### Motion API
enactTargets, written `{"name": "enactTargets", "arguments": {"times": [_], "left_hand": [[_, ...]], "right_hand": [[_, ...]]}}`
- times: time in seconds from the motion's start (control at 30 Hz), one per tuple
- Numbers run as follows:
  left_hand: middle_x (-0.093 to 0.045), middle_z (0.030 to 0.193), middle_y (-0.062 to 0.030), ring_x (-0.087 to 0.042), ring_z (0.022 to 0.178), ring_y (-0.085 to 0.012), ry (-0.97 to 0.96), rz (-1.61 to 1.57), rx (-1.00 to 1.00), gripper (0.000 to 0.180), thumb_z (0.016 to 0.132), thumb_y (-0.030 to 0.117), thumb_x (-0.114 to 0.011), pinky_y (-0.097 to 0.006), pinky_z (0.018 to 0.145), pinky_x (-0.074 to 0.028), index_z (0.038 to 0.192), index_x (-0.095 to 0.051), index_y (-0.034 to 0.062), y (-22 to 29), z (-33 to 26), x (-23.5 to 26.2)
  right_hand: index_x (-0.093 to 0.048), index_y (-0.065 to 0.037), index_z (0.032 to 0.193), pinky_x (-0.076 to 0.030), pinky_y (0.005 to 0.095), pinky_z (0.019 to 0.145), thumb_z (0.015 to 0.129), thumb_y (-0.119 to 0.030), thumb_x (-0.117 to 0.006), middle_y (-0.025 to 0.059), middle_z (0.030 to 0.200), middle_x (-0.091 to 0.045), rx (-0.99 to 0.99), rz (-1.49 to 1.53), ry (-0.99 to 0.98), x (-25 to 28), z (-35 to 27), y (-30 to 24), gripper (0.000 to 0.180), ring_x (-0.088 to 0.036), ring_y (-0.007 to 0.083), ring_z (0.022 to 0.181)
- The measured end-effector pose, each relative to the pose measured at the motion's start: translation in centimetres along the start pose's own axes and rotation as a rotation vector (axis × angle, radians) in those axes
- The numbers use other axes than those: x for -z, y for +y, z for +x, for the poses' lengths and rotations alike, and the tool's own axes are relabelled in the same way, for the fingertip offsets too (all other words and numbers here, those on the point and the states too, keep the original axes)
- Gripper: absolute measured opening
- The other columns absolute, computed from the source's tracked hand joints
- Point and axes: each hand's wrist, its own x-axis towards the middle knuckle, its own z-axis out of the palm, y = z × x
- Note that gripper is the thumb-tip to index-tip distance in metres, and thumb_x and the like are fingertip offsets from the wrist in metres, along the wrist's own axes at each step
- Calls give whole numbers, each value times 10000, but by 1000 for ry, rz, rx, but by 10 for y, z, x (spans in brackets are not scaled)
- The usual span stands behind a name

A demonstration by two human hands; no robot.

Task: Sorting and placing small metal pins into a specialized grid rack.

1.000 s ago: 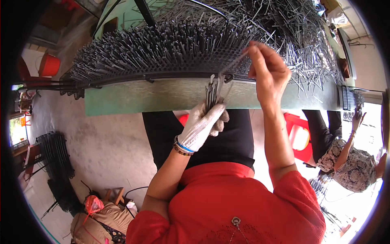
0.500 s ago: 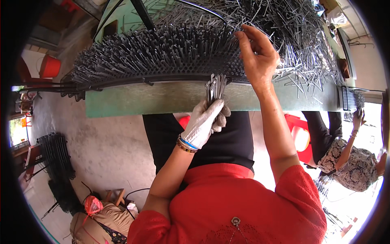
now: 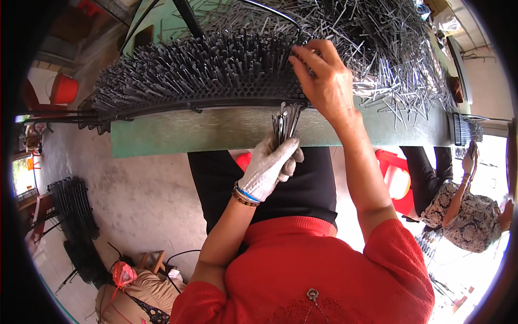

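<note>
My left hand (image 3: 268, 164), in a white knit glove, is closed round a bundle of thin grey metal strips (image 3: 286, 123), their ends fanned upward at the front edge of the table. Beyond it stands a long curved black rack with a perforated plate (image 3: 237, 89). Many dark metal strips (image 3: 205, 62) stand packed upright in its holes. Over the rack's right part is my bare right hand (image 3: 326, 81), thumb and fingers bent together in a pinch among the rightmost strips. Whatever lies between those fingertips is too small to make out.
A large loose heap of metal strips (image 3: 402, 70) covers the right of the green table (image 3: 156, 135). A black bar (image 3: 189, 19) rises behind the rack. Another person (image 3: 467, 216) works at the far right; someone else (image 3: 129, 291) is at lower left. A red bucket (image 3: 64, 89) stands left.
My right hand has moved left and slightly nearer over the rack, turning its knuckles up. My left hand with the bundle has barely shifted. The co-worker's hand at right has moved a little.
</note>
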Motion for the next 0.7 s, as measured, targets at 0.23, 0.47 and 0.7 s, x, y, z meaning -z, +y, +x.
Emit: {"name": "enactTargets", "arguments": {"times": [0.23,0.47,0.7], "left_hand": [[-622,768,-23,-530,535,-33,-34,-71,-17,140,946,201,-587,-163,388,-352,1043,-547,109,5,-3,5],[-624,769,-30,-539,540,-45,-18,-36,-62,142,956,189,-571,-172,400,-369,1057,-544,92,1,0,0],[-628,765,-45,-543,522,-55,-16,-10,-71,118,958,191,-566,-182,390,-373,988,-532,83,-3,4,8]], "right_hand": [[-707,4,891,-384,228,535,858,-145,-706,29,787,-617,-400,499,-395,35,-10,-23,152,-486,69,595],[-706,14,852,-368,225,501,862,-148,-708,1,684,-606,-496,581,-359,30,-28,-16,163,-465,40,567],[-716,-4,910,-332,188,435,897,-195,-678,6,684,-643,-831,666,-216,44,-9,-10,195,-437,21,494]]}}
